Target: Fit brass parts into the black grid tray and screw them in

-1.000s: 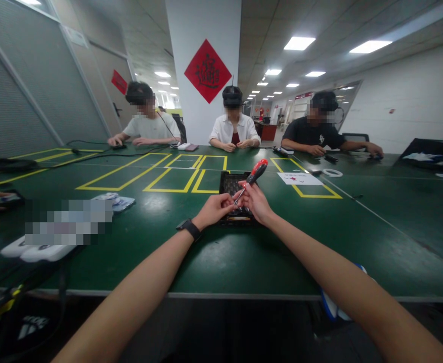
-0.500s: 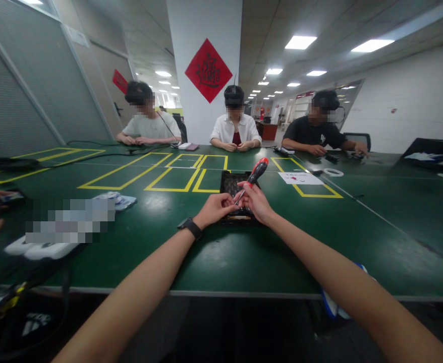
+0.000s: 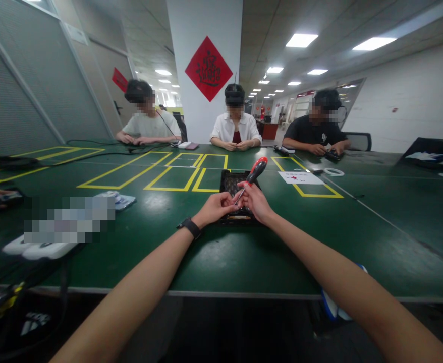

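- Screwdriver (image 3: 258, 169) right at the heart of it, red-and-black handle leaning up towards one o'clock, shaft slanting down to seven!
- Right hand (image 3: 257, 204) has it, fingers closed around the shaft end of the handle and thumb side uppermost.
- Left hand (image 3: 217, 206) comes in from eight o'clock, fingertips bunched at the lower end of the shaft; whether they pinch the metal or some small part, I cannot tell. The two hands are close together, practically meeting at the tip.
- Beneath them, a black tray (image 3: 240, 222) on the green worktop (image 3: 214, 267), its inside largely covered by fingers.
- A dark wristband (image 3: 189, 228) circles the left wrist.
- Look to two o'clock from the tray: a white sheet (image 3: 289, 178) with a red mark, and farther out a white ring (image 3: 334, 172) lying flat.
- Over at nine o'clock, white devices (image 3: 51, 250), partly blurred out.
- Yellow tape outlines (image 3: 168, 189) run across the surface towards ten and eleven.
- Three people face us: pale shirt (image 3: 155, 127) at eleven, white shirt (image 3: 221, 128) at twelve, black shirt (image 3: 305, 132) at one.
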`<state>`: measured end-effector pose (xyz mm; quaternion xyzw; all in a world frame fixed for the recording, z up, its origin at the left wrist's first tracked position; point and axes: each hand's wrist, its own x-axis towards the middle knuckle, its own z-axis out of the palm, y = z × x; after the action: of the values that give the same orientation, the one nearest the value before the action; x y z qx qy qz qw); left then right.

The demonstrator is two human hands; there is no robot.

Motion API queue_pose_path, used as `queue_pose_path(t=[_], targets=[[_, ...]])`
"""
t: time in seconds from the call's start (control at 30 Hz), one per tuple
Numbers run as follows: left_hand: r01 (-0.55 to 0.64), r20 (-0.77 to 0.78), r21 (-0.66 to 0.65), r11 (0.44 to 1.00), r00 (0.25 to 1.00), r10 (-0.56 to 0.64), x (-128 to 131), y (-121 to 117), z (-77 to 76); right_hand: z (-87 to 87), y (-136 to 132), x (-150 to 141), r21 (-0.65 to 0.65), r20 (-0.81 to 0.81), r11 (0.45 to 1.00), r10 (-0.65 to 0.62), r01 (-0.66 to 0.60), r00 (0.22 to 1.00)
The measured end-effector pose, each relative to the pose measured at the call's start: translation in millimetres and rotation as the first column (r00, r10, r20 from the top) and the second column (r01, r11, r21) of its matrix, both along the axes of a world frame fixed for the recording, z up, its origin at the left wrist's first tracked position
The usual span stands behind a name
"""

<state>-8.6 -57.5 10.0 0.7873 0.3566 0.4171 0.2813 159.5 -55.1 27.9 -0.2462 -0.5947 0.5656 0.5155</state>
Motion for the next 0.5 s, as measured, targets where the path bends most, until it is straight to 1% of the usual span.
queue_pose_path(t=[0.1,0.3,0.4,0.5], targets=[[0.005,0.007,-0.013,1.0,1.0,-0.005,-0.7,2.2,-0.5,0.1,0.3,-0.3,0.006,0.0,1.0,0.006,-0.006,1.0],[0.026,-0.042,0.018,1.0,0.999,-0.025,-2.8,4.8,-2.5,-0.8,2.2,-0.8,0.018,-0.023,0.999,0.027,-0.027,0.999],[0.021,0.0,-0.025,0.999,1.0,-0.021,-0.8,3.6,-2.0,-1.1,2.2,-0.8,0.014,-0.021,1.0,0.01,-0.01,1.0],[0.008,0.041,-0.072,0.997,0.999,-0.005,0.8,2.8,-1.4,-0.9,1.5,-1.1,0.016,-0.012,1.0,0.019,-0.019,1.0]])
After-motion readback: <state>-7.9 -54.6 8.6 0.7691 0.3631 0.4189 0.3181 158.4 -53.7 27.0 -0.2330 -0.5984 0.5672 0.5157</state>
